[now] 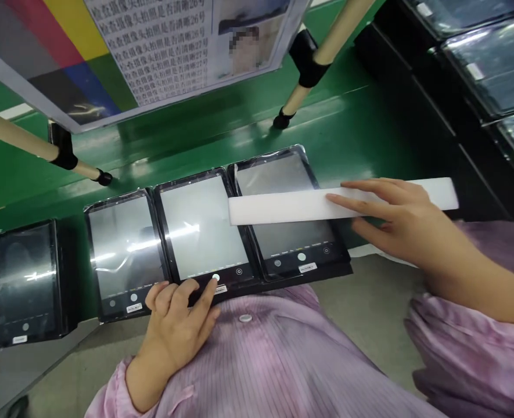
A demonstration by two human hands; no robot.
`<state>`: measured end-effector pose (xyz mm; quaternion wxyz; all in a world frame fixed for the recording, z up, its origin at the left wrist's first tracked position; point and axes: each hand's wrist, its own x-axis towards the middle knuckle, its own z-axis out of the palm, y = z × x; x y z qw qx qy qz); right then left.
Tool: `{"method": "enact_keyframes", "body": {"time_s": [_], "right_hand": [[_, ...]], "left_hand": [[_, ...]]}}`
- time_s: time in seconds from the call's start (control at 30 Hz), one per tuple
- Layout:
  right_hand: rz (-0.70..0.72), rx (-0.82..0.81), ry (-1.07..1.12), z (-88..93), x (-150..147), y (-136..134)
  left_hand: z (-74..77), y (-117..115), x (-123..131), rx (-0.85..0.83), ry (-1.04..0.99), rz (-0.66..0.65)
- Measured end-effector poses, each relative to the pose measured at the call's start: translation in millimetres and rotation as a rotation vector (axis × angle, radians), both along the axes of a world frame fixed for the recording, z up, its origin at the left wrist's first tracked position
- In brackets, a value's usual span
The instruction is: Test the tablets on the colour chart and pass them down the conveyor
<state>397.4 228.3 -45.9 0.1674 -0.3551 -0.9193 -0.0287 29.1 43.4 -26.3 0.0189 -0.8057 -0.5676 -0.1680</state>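
Note:
My left hand [178, 322] reaches up from below with its index fingertip on the round shutter button of the middle tablet [196, 215]; its other fingers are loosely bent and hold nothing. That tablet's screen is bright and pale. On either side lie the left tablet [123, 244] and the right tablet [274, 171], both showing a camera screen with greyer pictures. A long white foam bar [278, 208] is gripped in my right hand [394, 217], fingers over its top edge. Its left end hangs over the middle and right tablets, hiding part of their screens.
A printed test chart [152, 58] with colour blocks and text stands at the back on pale tube legs [295, 96]. More tablets [25, 278] lie at the left, and stacked tablets [496, 64] at the right. The bench surface [335, 128] is green.

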Motion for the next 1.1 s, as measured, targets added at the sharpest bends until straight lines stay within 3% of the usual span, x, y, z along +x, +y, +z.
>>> {"method": "enact_keyframes", "body": {"time_s": [0.17,0.37,0.47,0.6,0.77,1.1], "right_hand": [[0.06,0.026,0.019,-1.9,-6,6],[0.035,-0.008,0.03,-6.2,-13,8],[0.043,-0.053,0.01,0.3,-39,4],[0.16,-0.048,-0.018,9.5,-96,-1],[0.237,-0.103,-0.078,4.7,-145,-3],[0.212,-0.204,-0.075,-9.9,-147,-1]], "left_hand": [[2.0,-11,-2,-0.049,0.033,0.055],[-6.2,-46,-32,0.0,-0.106,0.169],[-11.7,-61,-49,0.022,-0.146,0.22],[-15.7,-71,-66,0.062,-0.172,0.243],[-22.6,-78,-87,0.082,-0.214,0.282],[-36.1,-85,-116,0.155,-0.257,0.314]]}}
